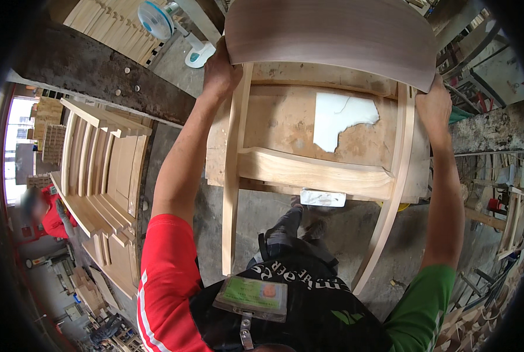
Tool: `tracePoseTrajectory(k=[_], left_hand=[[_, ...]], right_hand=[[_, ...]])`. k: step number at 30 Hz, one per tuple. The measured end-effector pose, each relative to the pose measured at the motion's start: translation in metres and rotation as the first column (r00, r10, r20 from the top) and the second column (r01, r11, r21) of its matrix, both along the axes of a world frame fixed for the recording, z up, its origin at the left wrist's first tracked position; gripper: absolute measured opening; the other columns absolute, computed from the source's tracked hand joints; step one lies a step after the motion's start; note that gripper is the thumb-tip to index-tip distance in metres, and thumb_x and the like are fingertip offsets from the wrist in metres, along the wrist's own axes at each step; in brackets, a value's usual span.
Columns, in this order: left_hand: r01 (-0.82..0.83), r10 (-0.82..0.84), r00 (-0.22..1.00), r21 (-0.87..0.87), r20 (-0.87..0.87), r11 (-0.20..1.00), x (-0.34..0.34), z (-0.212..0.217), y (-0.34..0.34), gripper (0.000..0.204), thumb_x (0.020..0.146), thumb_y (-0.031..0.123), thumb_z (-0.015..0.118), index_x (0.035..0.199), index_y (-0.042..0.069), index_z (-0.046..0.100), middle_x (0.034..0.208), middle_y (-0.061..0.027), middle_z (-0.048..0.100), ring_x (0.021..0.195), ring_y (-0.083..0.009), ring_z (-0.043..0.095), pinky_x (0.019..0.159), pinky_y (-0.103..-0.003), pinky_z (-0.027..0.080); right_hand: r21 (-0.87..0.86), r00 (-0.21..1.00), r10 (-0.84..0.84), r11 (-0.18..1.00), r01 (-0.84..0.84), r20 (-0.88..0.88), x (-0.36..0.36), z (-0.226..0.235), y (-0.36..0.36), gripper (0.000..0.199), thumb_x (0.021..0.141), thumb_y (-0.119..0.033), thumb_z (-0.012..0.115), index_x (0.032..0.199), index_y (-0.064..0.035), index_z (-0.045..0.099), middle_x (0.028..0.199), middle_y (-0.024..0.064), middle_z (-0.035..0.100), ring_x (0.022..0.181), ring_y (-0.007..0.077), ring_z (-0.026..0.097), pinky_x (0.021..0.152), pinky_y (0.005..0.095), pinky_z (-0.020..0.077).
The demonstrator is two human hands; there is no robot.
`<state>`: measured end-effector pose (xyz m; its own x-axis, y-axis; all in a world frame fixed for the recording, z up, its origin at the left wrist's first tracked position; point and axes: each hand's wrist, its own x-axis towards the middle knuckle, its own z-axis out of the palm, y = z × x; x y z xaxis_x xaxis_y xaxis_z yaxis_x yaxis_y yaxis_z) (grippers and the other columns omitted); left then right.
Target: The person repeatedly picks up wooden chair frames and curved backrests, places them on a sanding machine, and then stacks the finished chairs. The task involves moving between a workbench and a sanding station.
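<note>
A curved, smooth brown wooden panel (329,35) spans the tops of two pale wooden posts, the left post (232,176) and the right post (400,158). A pale crossrail (315,170) joins the posts lower down, making a chair-back-like frame. My left hand (221,73) is closed around the panel's left end. At its right end, my right hand (434,108) grips the lower corner beside the right post. Some of the fingers of both hands are hidden behind the panel and posts. The frame lies over a wooden worktop (279,120).
An irregular white sheet (338,120) lies on the worktop, and a white block (322,198) is at its near edge. Stacked curved wooden parts (97,170) stand left, near a person in red (56,214). A fan (156,20) stands beyond a dark beam (109,64).
</note>
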<state>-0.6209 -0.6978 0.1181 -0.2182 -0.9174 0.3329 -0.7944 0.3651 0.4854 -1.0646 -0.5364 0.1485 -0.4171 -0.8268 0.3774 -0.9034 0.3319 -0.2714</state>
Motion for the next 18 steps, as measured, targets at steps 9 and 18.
tracePoseTrajectory(k=[9, 18], left_hand=[[0.019, -0.019, 1.000, 0.011, -0.022, 1.000, 0.000, 0.007, 0.002, 0.055, 0.096, 0.022, 0.058, 0.147, 0.007, 0.045, 0.116, -0.0312, 0.069, 0.114, -0.0515, 0.063, 0.094, -0.058, 0.051], [-0.008, 0.006, 0.999, 0.065, 0.034, 0.998, -0.004, 0.008, -0.007, 0.057, 0.096, 0.021, 0.057, 0.150, 0.009, 0.044, 0.122, -0.0305, 0.068, 0.118, -0.0501, 0.063, 0.098, -0.056, 0.051]], right_hand=[[0.048, 0.999, -0.024, 0.999, 0.022, 0.038, 0.000, -0.006, 0.006, 0.042, 0.084, -0.010, 0.062, 0.124, 0.0038, 0.060, 0.102, 0.0352, 0.069, 0.102, 0.0542, 0.065, 0.090, 0.0560, 0.0508], [0.087, 0.997, -0.060, 0.995, 0.057, 0.037, 0.001, -0.006, 0.009, 0.045, 0.082, -0.007, 0.059, 0.126, 0.0037, 0.059, 0.108, 0.0337, 0.069, 0.105, 0.0526, 0.065, 0.093, 0.0547, 0.0503]])
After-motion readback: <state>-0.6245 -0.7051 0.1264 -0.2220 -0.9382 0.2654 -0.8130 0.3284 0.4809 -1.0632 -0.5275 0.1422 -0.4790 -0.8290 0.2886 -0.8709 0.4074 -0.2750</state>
